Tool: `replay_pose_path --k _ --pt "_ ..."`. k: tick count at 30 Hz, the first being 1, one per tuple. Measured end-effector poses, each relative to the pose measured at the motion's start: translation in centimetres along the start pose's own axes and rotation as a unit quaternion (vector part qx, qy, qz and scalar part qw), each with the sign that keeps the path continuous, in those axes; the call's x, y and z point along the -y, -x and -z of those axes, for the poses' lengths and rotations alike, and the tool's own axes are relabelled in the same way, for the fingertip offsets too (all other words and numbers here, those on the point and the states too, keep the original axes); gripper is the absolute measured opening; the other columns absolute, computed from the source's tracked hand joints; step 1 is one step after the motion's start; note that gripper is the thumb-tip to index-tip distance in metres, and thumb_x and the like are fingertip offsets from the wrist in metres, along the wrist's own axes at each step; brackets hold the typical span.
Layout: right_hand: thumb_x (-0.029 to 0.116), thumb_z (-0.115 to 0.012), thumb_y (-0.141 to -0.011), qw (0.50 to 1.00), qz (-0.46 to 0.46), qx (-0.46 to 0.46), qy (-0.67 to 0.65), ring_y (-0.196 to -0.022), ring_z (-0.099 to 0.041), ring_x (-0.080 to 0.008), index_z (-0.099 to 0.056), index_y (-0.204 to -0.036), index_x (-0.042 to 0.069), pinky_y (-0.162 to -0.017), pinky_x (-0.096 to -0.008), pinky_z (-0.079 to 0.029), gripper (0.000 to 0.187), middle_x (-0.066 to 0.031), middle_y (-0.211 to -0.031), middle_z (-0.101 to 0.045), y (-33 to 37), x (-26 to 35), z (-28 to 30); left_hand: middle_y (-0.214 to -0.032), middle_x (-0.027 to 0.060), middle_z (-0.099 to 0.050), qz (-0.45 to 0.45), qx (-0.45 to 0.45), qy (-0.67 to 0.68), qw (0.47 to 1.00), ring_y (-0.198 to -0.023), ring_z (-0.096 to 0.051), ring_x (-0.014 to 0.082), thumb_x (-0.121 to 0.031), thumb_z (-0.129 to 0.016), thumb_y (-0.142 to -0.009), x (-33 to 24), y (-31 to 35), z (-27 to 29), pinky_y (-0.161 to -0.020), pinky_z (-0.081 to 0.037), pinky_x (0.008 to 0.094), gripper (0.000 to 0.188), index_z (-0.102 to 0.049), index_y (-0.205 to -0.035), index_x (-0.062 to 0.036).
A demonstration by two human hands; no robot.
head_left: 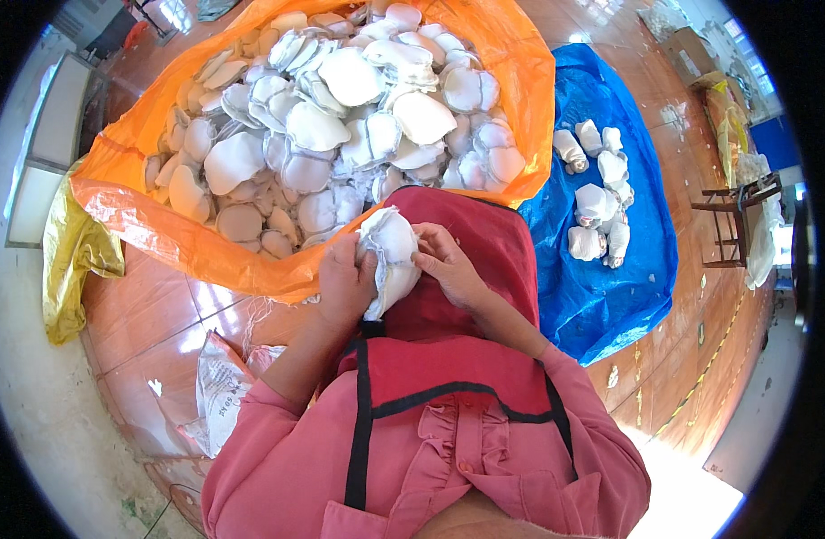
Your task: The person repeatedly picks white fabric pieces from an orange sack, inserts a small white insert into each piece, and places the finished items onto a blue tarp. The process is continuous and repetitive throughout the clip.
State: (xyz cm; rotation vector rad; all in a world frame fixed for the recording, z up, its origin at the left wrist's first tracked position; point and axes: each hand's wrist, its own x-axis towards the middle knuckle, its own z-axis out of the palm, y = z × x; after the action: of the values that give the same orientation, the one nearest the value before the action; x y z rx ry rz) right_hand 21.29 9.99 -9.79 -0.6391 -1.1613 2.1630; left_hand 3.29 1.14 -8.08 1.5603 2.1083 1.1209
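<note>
A small stack of white rounded fabric pads (pixel 393 247) is held up in front of my red apron (pixel 466 225). My left hand (pixel 345 280) is closed round its left side, with the thumb over the near face. At the right edge, the fingers of my right hand (pixel 447 262) pinch the pads. A thin greyish seam line runs across the stack. Just beyond my hands lies a large heap of similar white pads (pixel 315 126), heaped inside an open orange plastic sack (pixel 134 216). Some of those pads lie in overlapping stacks.
To the right, a blue plastic sheet (pixel 601 314) carries several white bundles (pixel 601 202). A printed white sack (pixel 222 391) sits on the tiled floor by my left arm. A yellow sack (pixel 71 260) lies at far left; a wooden stool (pixel 740 216) stands at far right.
</note>
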Motion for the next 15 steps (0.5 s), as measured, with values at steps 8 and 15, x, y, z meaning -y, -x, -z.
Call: replay_pose_path --k 8,15 --pt "0.013 -0.059 -0.096 0.998 0.054 -0.031 0.0 -0.116 -0.051 -0.0153 -0.048 -0.128 0.007 -0.101 -0.0311 -0.04 0.034 -0.0049 -0.123 -0.056 0.0 -0.8 1.3 -0.11 0.0168 -0.064 0.107 0.182 0.321 0.923 -0.104 -0.061 0.0272 -0.02 -0.059 -0.092 -0.1 0.6 -0.3 -0.09 -0.047 0.0385 0.043 -0.048 -0.129 0.0006" --pt "0.014 -0.051 -0.1 0.997 0.06 -0.049 0.019 -0.115 -0.051 -0.0142 -0.048 -0.127 0.006 -0.101 -0.0298 -0.04 0.028 -0.0042 -0.122 -0.056 0.3 -1.4 1.3 -0.133 0.0095 -0.051 0.167 0.308 0.431 0.832 -0.125 -0.048 0.0195 -0.033 -0.063 -0.093 -0.9 -0.5 2.0 -0.105 -0.037 0.0341 0.068 -0.033 -0.144 0.0"
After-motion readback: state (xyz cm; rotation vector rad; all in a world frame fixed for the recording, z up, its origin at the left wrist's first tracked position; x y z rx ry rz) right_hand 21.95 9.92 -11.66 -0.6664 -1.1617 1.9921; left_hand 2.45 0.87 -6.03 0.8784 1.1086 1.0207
